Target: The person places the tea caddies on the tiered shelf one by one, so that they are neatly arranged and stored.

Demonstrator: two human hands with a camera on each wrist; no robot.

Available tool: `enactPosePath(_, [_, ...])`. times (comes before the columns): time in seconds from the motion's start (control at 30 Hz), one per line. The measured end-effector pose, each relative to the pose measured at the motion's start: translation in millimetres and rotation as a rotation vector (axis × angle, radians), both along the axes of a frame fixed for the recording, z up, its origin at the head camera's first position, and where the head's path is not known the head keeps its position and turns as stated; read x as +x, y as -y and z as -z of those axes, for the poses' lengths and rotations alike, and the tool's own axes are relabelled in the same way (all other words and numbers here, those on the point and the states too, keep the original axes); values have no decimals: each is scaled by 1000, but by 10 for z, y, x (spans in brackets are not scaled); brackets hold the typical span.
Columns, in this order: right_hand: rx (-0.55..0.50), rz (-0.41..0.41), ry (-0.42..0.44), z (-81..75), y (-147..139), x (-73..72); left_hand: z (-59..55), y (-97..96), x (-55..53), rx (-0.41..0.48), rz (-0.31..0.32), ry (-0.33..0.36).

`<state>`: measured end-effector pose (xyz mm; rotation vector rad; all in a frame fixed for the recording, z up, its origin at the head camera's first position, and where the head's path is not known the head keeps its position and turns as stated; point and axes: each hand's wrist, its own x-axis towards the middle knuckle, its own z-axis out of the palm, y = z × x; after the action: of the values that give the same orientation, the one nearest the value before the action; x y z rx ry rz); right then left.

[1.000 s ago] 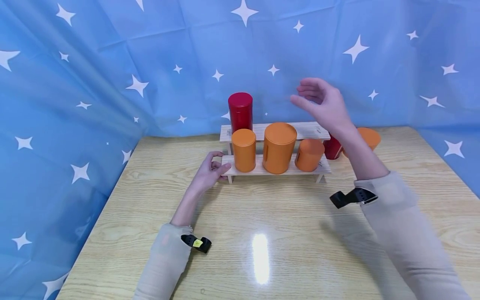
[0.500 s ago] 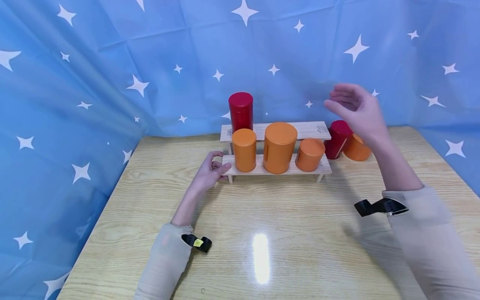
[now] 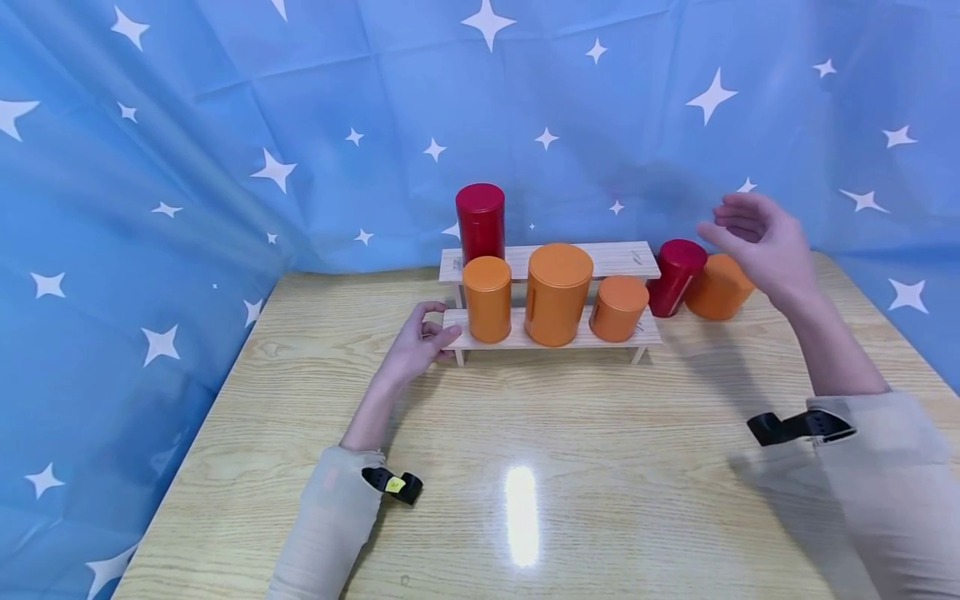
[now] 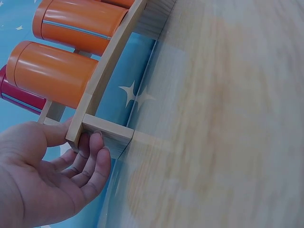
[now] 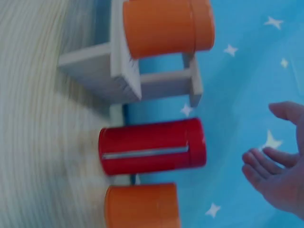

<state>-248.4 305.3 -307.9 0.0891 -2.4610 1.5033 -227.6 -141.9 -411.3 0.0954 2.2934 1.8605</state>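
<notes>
In the head view, the 2-tier wooden rack (image 3: 581, 260) stands on the table (image 3: 555, 433), its left end at the left hand (image 3: 420, 343); the red canister (image 3: 677, 279) and the orange canister (image 3: 716, 290) stand on the table to the right of the rack, below and to the left of the right hand (image 3: 772, 246). The left hand grips the lower shelf by its end. The right hand is released, raised apart from the canisters, fingers loosely curved. The rack is pale, unpainted wood; its lower shelf bears 3 upright orange canisters (image 3: 558, 296) of unequal size, and its upper shelf bears 1 tall red container (image 3: 481, 221) at the left. In the left wrist view, the shelf end sits between thumb and curled fingers, with the fingertips next to the rack leg (image 4: 111, 133). In the right wrist view, which is slightly blurred, the red canister is nearer the rack than the orange canister beside it. The right hand's thumb is spread from its fingers. The red canister is glossy, with a pale stripe along its side.
</notes>
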Motion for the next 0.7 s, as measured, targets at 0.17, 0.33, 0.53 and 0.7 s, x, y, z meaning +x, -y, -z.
enactPosePath(0.17, [1,30,19,86,-178,-11,-1,0,-2,8,-1,3])
enactPosePath(0.33, [49,58,47,173,-326,-24,0,1,-7,17,9,-6])
enactPosePath(0.53, [143,74,97,304,-459,-32,-4,-3,-13,18,9,1])
enactPosePath(0.7, [161,56,172,404,-537,-41,20,5,-27,27,8,7])
